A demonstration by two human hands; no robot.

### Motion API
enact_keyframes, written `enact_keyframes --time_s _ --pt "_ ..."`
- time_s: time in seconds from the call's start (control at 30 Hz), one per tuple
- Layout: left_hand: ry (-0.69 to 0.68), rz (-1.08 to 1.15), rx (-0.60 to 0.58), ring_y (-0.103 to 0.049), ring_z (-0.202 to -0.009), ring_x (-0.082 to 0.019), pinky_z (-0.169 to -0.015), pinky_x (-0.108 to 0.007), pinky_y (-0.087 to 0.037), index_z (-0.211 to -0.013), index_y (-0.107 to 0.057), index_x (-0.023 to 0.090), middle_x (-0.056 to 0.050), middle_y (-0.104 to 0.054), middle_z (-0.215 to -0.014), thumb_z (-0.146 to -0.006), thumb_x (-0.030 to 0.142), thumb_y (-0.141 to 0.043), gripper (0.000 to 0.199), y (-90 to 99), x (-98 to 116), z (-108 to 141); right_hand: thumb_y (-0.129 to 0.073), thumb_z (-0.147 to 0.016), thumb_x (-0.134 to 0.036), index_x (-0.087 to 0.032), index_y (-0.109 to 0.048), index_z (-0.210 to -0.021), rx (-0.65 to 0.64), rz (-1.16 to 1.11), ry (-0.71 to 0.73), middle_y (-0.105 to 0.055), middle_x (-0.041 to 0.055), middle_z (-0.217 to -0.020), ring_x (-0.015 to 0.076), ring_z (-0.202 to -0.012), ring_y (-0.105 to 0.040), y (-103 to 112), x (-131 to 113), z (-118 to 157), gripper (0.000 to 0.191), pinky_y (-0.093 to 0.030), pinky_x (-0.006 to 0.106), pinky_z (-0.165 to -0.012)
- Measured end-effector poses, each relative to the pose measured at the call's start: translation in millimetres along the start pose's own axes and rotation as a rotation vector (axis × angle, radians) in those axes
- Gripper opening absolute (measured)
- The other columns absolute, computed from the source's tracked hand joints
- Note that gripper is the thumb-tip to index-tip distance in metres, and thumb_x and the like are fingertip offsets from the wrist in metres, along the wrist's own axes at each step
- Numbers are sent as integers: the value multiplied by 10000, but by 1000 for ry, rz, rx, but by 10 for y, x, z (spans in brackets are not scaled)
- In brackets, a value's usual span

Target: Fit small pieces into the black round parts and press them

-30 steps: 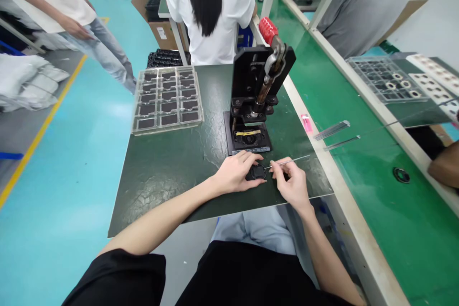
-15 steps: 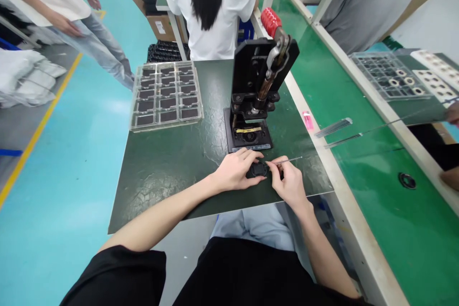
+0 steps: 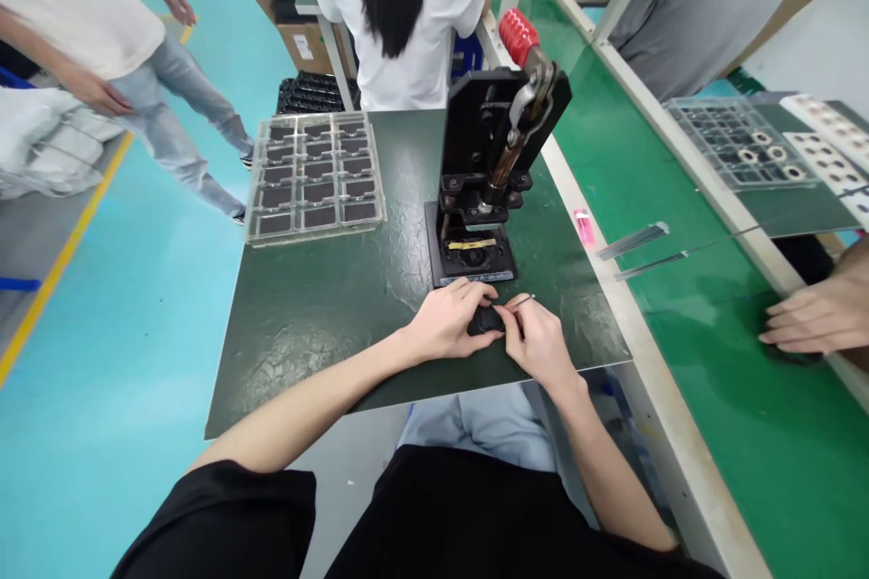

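Note:
A small round black part [image 3: 484, 319] rests on the dark green table [image 3: 326, 289], in front of a black hand press [image 3: 485, 154] with a red handle. My left hand [image 3: 448, 323] curls round the part's left side, thumb and fingers gripping it. From the right, my right hand [image 3: 536, 335] pinches a thin metal strip [image 3: 521, 300], its fingertips touching the part's right edge. The strip's lower end is hidden by the fingers. A yellow strip [image 3: 473, 244] lies across the press base.
At the table's back left is a clear tray [image 3: 316, 176] of black pieces. Thin metal strips [image 3: 635, 240] and a pink item [image 3: 583, 227] lie right of the press. A person's hand [image 3: 818, 317] covers a black part on the green belt [image 3: 706, 317]. Other people stand beyond.
My right hand has shifted slightly left, closer to the black part. At the right, a person's hand has come over the black part on the belt. The person at the left has moved.

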State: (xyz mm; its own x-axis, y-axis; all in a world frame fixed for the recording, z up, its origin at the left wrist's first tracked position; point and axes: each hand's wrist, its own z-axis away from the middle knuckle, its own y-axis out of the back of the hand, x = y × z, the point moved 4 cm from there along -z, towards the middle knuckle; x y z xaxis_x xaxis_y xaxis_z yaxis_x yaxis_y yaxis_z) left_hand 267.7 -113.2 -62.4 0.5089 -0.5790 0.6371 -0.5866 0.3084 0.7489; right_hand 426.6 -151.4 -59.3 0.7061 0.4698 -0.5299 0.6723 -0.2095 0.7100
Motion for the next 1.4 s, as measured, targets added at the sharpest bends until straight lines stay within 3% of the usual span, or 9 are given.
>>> enact_keyframes --time_s 0.13,0.2,0.33,0.4,0.53,0.63,0.77,0.9,1.4 --pt "58 33 4 -716 -967 -229 -792 -339 -567 -1119 -541 243 -28 -728 -1023 -797 395 -779 428 -4 -24 -15 -467 -1053 -323 -240 -498 -797 -45 -60 -75 -608 26 -703 170 -639 -602 -23 29 -33 271 -487 295 -621" --pt "82 42 13 -721 -944 -219 -778 -328 -564 -1087 -542 245 -16 -725 -1008 -781 404 -799 430 -4 -32 -23 -505 -1042 -359 -231 -529 -794 2 -156 -159 -620 20 -701 152 -615 -602 15 60 -52 280 -494 275 -593" --pt "104 34 32 -725 -925 -209 -778 -323 -568 -1049 -542 243 -2 -722 -995 -771 440 -828 445 4 -32 -26 -548 -1034 -407 -201 -630 -918 451 -297 -403 -640 4 -691 127 -545 -582 309 195 23 250 -468 238 -494" --pt "101 25 39 -725 -931 -212 -784 -328 -573 -1050 -543 243 -6 -720 -1000 -778 448 -827 444 11 -27 -22 -530 -1046 -360 -192 -685 -1049 548 -232 -397 -673 15 -722 134 -566 -596 459 209 89 229 -503 257 -538" --pt "82 15 50 -723 -934 -213 -801 -335 -578 -1048 -546 241 -13 -718 -1001 -789 446 -821 430 23 -18 -17 -515 -1024 -205 -240 -707 -1269 353 42 -152 -763 86 -1020 187 -785 -681 572 98 160 314 -590 359 -773" --pt "72 28 50 -724 -945 -211 -828 -340 -584 -1066 -549 243 -12 -722 -1001 -790 447 -822 438 26 -18 -19 -494 -1017 -166 -254 -677 -1349 290 60 -129 -745 106 -1122 203 -874 -701 534 53 206 389 -608 380 -822" --pt "77 42 43 -727 -950 -211 -847 -345 -590 -1080 -553 243 -13 -727 -998 -787 460 -825 455 23 -27 -23 -516 -1028 -208 -235 -674 -1341 310 -164 -260 -731 116 -1166 167 -776 -690 395 69 237 351 -613 336 -725" --pt "81 41 34 -724 -959 -210 -849 -344 -592 -1088 -556 245 -11 -724 -998 -793 472 -820 457 13 -28 -21 -591 -1008 -228 -227 -728 -1205 393 -289 -277 -764 92 -1063 165 -749 -703 303 48 259 240 -619 336 -718" --pt "66 26 42 -709 -947 -212 -830 -342 -588 -1092 -565 242 -18 -718 -999 -806 477 -804 441 9 -25 -13 -600 -1003 -243 -240 -738 -1102 436 -218 -206 -777 80 -984 195 -778 -728 181 12 263 170 -633 382 -724"
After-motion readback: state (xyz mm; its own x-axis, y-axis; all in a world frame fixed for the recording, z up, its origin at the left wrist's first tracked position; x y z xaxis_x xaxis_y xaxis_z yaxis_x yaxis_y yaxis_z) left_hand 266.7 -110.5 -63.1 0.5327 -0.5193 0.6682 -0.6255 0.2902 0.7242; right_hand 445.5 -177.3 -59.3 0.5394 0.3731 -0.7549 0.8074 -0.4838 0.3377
